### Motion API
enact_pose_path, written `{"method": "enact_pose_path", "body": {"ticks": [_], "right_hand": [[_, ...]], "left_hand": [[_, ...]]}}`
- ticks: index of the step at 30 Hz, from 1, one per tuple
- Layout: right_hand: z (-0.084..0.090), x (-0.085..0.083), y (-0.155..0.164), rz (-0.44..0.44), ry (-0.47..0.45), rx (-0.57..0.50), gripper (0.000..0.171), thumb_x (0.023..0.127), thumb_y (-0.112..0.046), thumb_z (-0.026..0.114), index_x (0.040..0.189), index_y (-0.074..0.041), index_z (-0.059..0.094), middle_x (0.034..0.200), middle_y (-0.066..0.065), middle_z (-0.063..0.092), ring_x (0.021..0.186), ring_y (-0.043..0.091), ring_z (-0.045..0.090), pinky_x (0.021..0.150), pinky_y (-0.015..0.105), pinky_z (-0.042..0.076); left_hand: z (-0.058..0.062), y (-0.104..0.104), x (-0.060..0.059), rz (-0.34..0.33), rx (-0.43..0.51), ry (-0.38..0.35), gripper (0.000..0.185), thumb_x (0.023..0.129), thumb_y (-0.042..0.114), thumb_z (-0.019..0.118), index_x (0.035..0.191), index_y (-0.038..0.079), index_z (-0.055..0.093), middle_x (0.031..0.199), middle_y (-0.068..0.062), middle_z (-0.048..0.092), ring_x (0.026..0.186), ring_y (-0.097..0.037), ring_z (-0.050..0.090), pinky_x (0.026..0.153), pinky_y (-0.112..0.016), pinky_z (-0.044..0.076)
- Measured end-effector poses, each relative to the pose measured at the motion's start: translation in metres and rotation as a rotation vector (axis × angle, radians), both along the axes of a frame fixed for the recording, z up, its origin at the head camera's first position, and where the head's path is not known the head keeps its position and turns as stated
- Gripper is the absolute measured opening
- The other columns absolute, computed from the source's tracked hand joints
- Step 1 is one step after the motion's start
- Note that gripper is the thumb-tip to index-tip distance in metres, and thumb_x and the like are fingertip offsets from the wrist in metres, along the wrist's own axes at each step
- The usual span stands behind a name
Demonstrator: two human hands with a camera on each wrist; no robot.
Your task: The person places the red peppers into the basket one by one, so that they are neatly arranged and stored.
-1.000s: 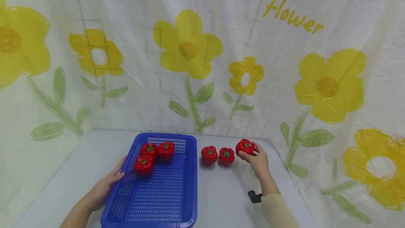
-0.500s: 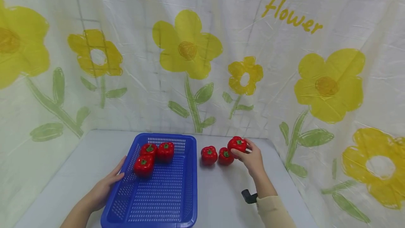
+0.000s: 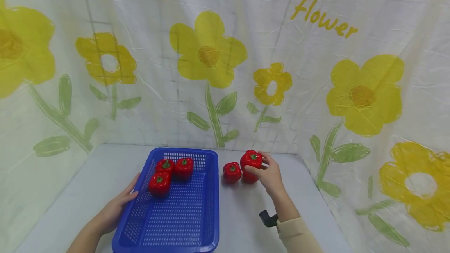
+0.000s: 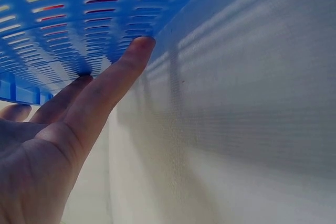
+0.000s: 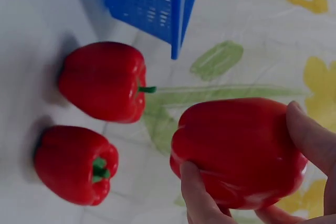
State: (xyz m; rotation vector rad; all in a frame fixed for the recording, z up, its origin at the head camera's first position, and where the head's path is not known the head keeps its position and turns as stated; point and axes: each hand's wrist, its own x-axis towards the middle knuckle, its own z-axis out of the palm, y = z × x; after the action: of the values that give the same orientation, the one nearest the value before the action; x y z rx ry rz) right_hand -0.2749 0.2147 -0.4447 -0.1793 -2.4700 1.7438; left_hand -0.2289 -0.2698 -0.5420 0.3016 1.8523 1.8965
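Note:
My right hand [image 3: 271, 175] grips a red bell pepper [image 5: 239, 150] between thumb and fingers, raised off the table. In the head view it overlaps another bell pepper [image 3: 250, 178] standing on the table. Left of that one stands a further bell pepper [image 3: 232, 172], close to the basket's right side. Three red bell peppers [image 3: 159, 184] with green stems sit grouped in the far left part of a blue perforated basket [image 3: 175, 216]. My left hand [image 3: 117, 208] touches the basket's left side with fairly straight fingers, as the left wrist view also shows.
The light table [image 3: 242, 221] meets a white curtain [image 3: 151, 100] printed with yellow flowers at the back and sides. A black angled piece [image 3: 268, 219] sticks out at my right wrist, beside the cream sleeve [image 3: 297, 233].
My right hand has carried the bell pepper leftward, from the right of the table peppers to over the nearer of them. The left hand, basket and other peppers stay where they were.

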Motion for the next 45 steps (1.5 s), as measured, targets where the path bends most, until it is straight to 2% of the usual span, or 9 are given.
{"method": "enact_pose_path", "body": {"ticks": [13,21,29,36,45], "right_hand": [[-0.006,0.003,-0.034,0.063,0.022,0.007,0.079,0.076,-0.028,0.089,0.144,-0.015,0.052,0.144,0.017,0.052,0.129,0.04,0.053,0.087,0.05,0.06],[-0.002,0.007,-0.055,0.088,0.044,0.039,0.079,0.075,-0.029,0.09,0.143,-0.014,0.053,0.143,0.017,0.054,0.127,0.04,0.055,0.093,0.053,0.057],[0.004,0.008,-0.074,0.115,0.033,0.067,0.083,0.072,-0.034,0.092,0.143,-0.016,0.053,0.143,0.015,0.053,0.126,0.037,0.055,0.091,0.051,0.058],[0.007,0.006,-0.092,0.174,0.058,0.071,0.081,0.072,-0.033,0.091,0.142,-0.017,0.053,0.143,0.016,0.054,0.128,0.037,0.054,0.092,0.052,0.057],[0.004,0.005,-0.109,0.225,0.041,0.067,0.081,0.074,-0.034,0.091,0.143,-0.02,0.053,0.141,0.012,0.056,0.119,0.032,0.058,0.085,0.047,0.06]], "left_hand": [[0.001,0.001,0.0,0.001,-0.005,0.001,0.062,0.111,0.039,0.022,0.157,0.042,-0.019,0.165,-0.021,-0.025,0.148,-0.06,0.006,0.107,-0.057,0.046],[0.002,0.001,0.001,0.007,-0.009,0.0,0.062,0.111,0.04,0.023,0.156,0.042,-0.019,0.165,-0.022,-0.024,0.147,-0.06,0.009,0.105,-0.056,0.048],[0.002,0.001,0.001,0.005,-0.008,-0.002,0.062,0.111,0.04,0.023,0.156,0.042,-0.02,0.165,-0.022,-0.024,0.147,-0.059,0.014,0.104,-0.055,0.049],[0.003,0.001,0.002,-0.001,-0.006,-0.003,0.062,0.111,0.04,0.022,0.156,0.043,-0.019,0.164,-0.022,-0.024,0.147,-0.056,0.02,0.105,-0.052,0.049],[0.003,0.001,0.003,-0.016,0.001,0.005,0.061,0.111,0.039,0.021,0.156,0.043,-0.02,0.164,-0.023,-0.024,0.147,-0.057,0.017,0.106,-0.051,0.049]]}}
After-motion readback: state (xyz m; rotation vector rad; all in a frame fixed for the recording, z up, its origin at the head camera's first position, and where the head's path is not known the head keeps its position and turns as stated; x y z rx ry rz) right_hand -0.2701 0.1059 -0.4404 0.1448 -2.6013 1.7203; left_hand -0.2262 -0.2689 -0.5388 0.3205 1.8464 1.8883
